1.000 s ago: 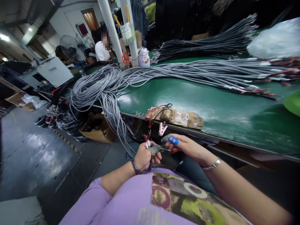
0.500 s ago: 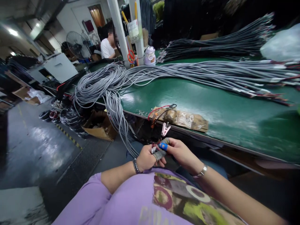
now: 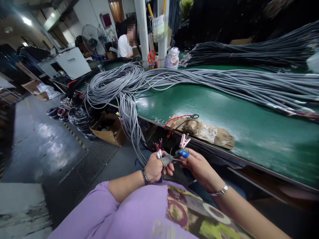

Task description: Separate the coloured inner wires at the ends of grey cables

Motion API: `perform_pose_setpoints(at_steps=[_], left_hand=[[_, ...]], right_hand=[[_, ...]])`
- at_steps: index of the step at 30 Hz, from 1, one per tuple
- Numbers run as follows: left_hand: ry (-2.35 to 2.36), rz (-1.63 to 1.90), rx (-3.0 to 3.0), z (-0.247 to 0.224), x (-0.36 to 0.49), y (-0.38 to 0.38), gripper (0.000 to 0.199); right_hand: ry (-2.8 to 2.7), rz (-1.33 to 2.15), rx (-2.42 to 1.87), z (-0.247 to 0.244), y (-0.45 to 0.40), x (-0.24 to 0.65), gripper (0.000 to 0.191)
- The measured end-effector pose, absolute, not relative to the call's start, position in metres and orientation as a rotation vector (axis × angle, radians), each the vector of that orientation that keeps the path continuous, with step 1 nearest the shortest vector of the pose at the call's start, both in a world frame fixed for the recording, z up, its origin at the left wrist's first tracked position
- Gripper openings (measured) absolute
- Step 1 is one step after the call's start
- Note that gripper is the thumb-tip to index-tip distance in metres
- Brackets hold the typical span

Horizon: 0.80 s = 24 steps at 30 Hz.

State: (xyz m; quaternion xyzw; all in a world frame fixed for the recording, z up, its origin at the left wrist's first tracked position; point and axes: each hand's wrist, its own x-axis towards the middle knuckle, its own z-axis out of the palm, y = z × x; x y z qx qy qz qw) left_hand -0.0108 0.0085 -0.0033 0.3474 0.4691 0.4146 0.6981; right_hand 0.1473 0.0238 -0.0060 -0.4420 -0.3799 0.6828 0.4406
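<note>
- Taking the hands as the clock's centre, an open brown cardboard box [image 3: 118, 135] stood below the tabletop's edge at ten o'clock; its contents were too dark to identify.
- Farther out at ten o'clock, a second brown cardboard box [image 3: 35, 87] held crumpled clear plastic film [image 3: 48, 90].
- At twelve o'clock, a clear plastic pouch [image 3: 159, 30] on the white upright posts carried slim yellow-handled tools [image 3: 150, 10].
- Just below the pouch, a rounded lilac plastic jar [image 3: 172, 59] stood on the green tabletop [image 3: 171, 98]; what it contained could not be told.
- The bunched grey cable ends were in the left hand [image 3: 154, 166], with small white sleeves [image 3: 159, 153] and thin dark-red wires fanning upward [image 3: 159, 144].
- The left fingers were curled tightly around that bunch, the thumb wrapped in a grey covering.
- The right hand [image 3: 196, 164], just beside it at three o'clock, wore a blue band on one digit; its fingers were pressed together, pinching thin green and orange wires [image 3: 177, 160] that ran from the left hand.
- Long, smooth grey cables [image 3: 112, 84] lay looped at eleven o'clock, some draping over the tabletop's edge.
- A pale-pink plastic clip [image 3: 184, 141] sat near the right fingers, at one o'clock.
</note>
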Motion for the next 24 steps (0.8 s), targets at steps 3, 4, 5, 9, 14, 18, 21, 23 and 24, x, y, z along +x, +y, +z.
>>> perform_pose_setpoints(at_steps=[3, 4, 5, 9, 14, 18, 21, 23, 24], left_hand=[[1.040, 0.912, 0.812, -0.005, -0.010, 0.009, 0.038], [1.039, 0.904, 0.827, -0.005, -0.009, 0.009, 0.037], [1.037, 0.897, 0.841, -0.005, -0.008, 0.009, 0.037], [1.043, 0.894, 0.859, -0.004, -0.006, 0.009, 0.038], [1.044, 0.960, 0.819, -0.004, -0.007, 0.007, 0.038], [1.029, 0.976, 0.790, 0.001, -0.008, 0.008, 0.038], [1.006, 0.968, 0.735, 0.011, -0.006, 0.008, 0.040], [0.990, 0.951, 0.709, 0.019, -0.003, 0.008, 0.042], [0.984, 0.939, 0.701, 0.022, -0.001, 0.008, 0.043]], right_hand=[[-1.048, 1.741, -1.104, -0.002, 0.025, 0.146, 0.032], [-1.100, 1.719, -1.125, -0.001, 0.026, 0.145, 0.032], [-1.140, 1.686, -1.146, 0.000, 0.026, 0.143, 0.032], [-1.147, 1.602, -1.160, 0.003, 0.026, 0.138, 0.031], [-0.973, 1.605, -1.204, 0.000, 0.021, 0.135, 0.030], [-0.747, 1.730, -1.092, -0.007, 0.024, 0.143, 0.029], [-0.558, 1.794, -0.994, -0.012, 0.033, 0.152, 0.034], [-0.523, 1.829, -0.952, -0.012, 0.041, 0.156, 0.039], [-0.548, 1.840, -0.932, -0.011, 0.044, 0.157, 0.041]])
